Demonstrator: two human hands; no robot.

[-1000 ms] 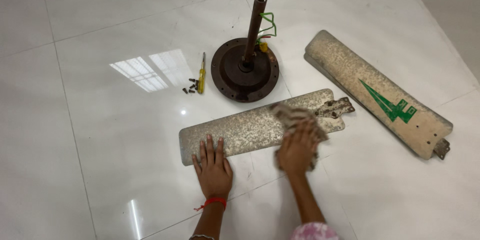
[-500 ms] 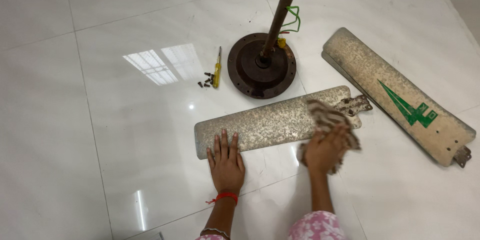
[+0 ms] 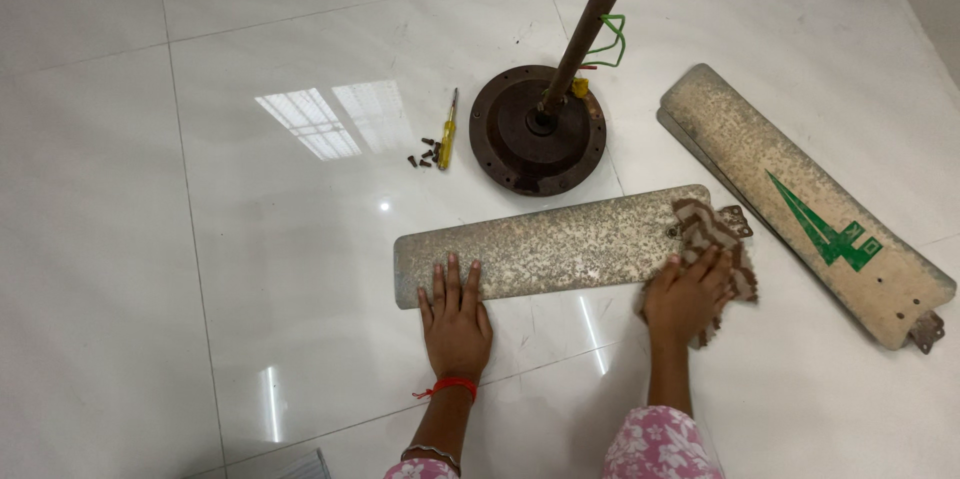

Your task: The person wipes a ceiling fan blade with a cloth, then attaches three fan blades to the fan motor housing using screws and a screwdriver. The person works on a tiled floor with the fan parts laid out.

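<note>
Your left hand lies flat, empty, pinning the near edge of the blade on the floor. Your right hand clutches a rag at the blade's right end, mid-wipe, it seems. Beyond the blade stands the motor.

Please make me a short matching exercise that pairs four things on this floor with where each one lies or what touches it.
Things:
1. near fan blade
2. patterned cloth
3. yellow screwdriver
4. far fan blade

Places or states:
A. beside small dark screws, left of the motor hub
B. under the right hand
C. pressed flat by the left hand
D. lying untouched at the right, with a green mark

Pairs: 1-C, 2-B, 3-A, 4-D
</note>
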